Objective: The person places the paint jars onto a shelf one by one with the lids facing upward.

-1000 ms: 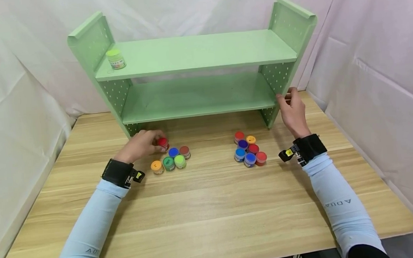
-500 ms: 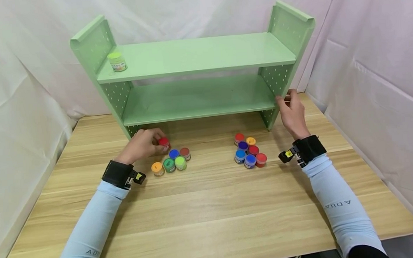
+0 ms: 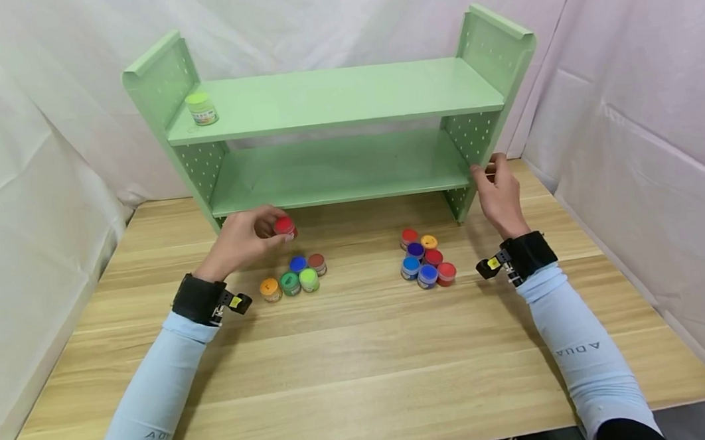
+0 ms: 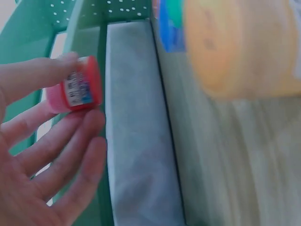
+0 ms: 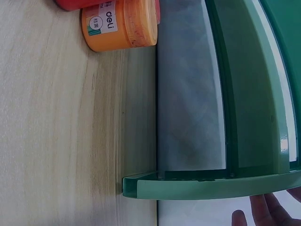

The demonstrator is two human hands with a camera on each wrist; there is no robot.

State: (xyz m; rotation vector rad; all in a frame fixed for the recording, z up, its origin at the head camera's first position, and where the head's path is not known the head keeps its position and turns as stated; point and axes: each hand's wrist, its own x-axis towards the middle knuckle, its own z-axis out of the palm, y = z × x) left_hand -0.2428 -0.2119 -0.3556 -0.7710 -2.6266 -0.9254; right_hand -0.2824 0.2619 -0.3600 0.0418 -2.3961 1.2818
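Note:
Between thumb and fingertips, my left hand (image 3: 246,237) pinches a small paint jar (image 3: 285,227) with a red lid. It is off the table, in front of the lower shelf's left end. In the left wrist view the jar (image 4: 80,87) lies sideways, its label showing. My right hand (image 3: 499,196) touches the outside of the right side panel (image 3: 472,130) of the green shelf unit (image 3: 338,169). In the right wrist view its fingers (image 5: 263,209) meet the panel's outer face; none wraps round to the inside. A lime-green jar (image 3: 202,109) stands at the upper shelf's left end.
Below the left hand stand several paint jars, orange (image 3: 270,290), dark green (image 3: 291,284), light green (image 3: 309,280), blue (image 3: 297,264) and brown (image 3: 317,264). A second cluster, with a red jar (image 3: 446,274) at its front, stands to the right on the wooden table (image 3: 360,366).
My left hand has lifted the red-lidded jar from beside the left cluster, up towards the lower shelf. The right hand stays at the panel. The head view has shifted slightly.

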